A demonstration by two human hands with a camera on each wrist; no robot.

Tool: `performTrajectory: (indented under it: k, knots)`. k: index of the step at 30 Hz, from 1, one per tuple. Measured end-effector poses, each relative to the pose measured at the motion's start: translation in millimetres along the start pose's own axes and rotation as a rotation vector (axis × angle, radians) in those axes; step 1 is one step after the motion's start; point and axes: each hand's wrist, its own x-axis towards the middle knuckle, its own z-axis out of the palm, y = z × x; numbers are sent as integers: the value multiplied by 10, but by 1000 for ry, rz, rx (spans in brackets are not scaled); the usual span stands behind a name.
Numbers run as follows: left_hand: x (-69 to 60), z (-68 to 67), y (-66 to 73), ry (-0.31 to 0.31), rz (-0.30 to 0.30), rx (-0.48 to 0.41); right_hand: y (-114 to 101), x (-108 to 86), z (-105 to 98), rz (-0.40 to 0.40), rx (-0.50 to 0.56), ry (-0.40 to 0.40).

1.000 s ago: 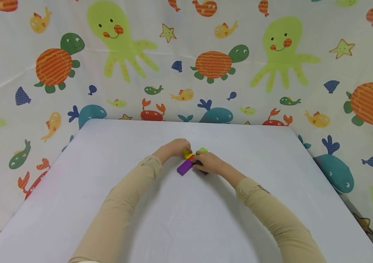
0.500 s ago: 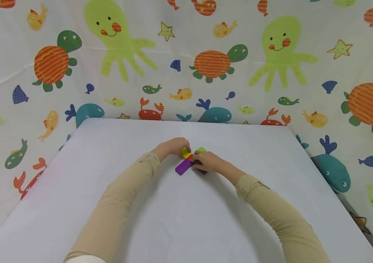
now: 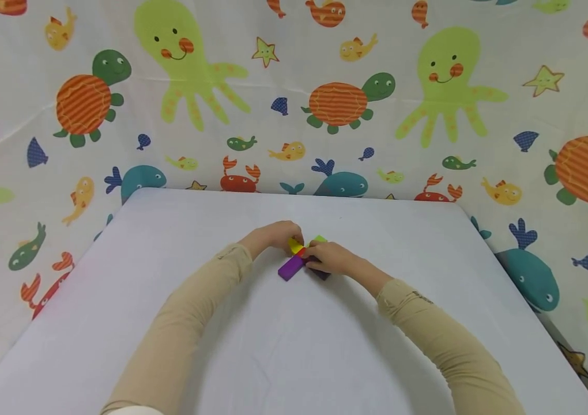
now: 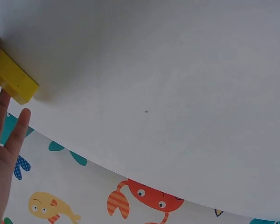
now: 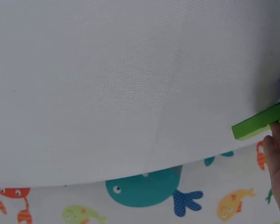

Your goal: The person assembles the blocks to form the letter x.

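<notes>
Several coloured blocks meet in a cross-like cluster near the middle of the white table. My left hand pinches the yellow block, thumb on one side and a finger on the other. My right hand curls over the cluster's right side, fingertips at the small red block. In the right wrist view its fingers also lie against the green block; the thumb is hidden there. The purple block points toward the front left. A dark blue block shows partly under my right hand.
The white table spreads on all sides of the cluster. Behind it hangs a curtain printed with sea animals, which also runs along the table's sides.
Both hands stay at the cluster, with only slight finger shifts at the yellow block. The head view has moved a little.
</notes>
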Motion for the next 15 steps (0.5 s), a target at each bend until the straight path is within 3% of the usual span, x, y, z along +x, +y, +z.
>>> performTrajectory:
  k: [6, 15]
  knots:
    - [4, -6, -14, -12, 25, -19, 4, 11, 6, 4, -2, 22]
    - [12, -29, -44, -60, -29, -74, 20, 32, 11, -43, -46, 87]
